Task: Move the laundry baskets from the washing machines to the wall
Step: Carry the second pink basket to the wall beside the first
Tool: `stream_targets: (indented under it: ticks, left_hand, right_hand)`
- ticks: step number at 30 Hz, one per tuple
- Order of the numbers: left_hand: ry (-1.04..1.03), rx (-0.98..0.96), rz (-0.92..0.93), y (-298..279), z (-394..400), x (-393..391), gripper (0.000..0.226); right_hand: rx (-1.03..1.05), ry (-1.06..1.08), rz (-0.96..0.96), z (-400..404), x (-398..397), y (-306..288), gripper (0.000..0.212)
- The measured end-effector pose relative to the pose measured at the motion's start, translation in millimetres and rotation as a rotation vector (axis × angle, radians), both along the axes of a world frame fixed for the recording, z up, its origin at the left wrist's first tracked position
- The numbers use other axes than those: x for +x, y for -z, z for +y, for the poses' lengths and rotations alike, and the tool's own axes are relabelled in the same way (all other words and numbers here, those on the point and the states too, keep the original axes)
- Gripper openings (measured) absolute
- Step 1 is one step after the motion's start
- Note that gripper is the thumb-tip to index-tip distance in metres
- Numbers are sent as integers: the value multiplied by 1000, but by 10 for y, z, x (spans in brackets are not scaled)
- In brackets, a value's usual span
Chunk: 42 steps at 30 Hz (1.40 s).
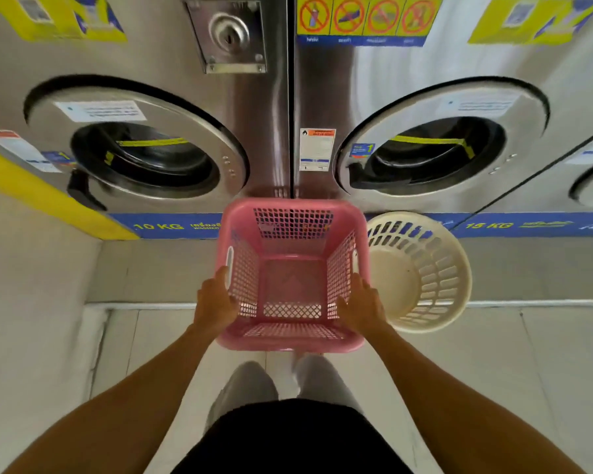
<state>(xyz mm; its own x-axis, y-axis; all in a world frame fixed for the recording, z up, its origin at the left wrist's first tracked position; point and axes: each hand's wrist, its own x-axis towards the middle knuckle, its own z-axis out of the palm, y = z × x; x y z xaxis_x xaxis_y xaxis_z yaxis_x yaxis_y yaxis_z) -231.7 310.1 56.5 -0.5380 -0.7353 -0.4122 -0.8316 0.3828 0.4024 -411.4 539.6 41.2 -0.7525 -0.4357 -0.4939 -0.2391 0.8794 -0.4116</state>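
Observation:
A square pink laundry basket point(291, 268) is held in front of me, empty, between two steel washing machines. My left hand point(214, 302) grips its left rim near the handle slot. My right hand point(363, 306) grips its right rim, fingers over the edge. Just right of it, a round cream laundry basket point(421, 271) stands empty on the raised step below the right washing machine point(424, 145). The left washing machine point(141, 142) has its round door shut, as does the right one.
A grey raised step point(151, 271) runs along the foot of the machines, with a white edge strip. A yellow-striped wall point(32, 234) closes off the left side. A third machine's door shows at the far right edge point(592, 179). Pale floor tiles lie under my feet.

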Motion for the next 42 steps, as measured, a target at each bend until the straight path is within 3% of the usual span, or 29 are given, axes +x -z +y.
stream_targets:
  ticks: [3, 8, 15, 20, 32, 42]
  left_hand:
    - [-42, 10, 7, 120, -109, -138, 79]
    - [-47, 31, -58, 396, -283, -307, 81]
    - [-128, 55, -94, 860, -529, -479, 84]
    - [-160, 36, -96, 1042, -631, -519, 91]
    - [-286, -62, -130, 402, -493, -97, 75]
    - [-496, -48, -178, -125, -160, 700, 76]
  right_hand:
    - [35, -23, 13, -86, -225, 142, 68]
    - [111, 36, 36, -226, -516, 505, 87]
    - [121, 189, 8, -297, -669, 999, 91]
    - [40, 161, 129, -218, -633, 1132, 95]
    - [14, 142, 79, -258, -542, 508, 92]
    - [-78, -114, 143, -654, -317, 52, 98]
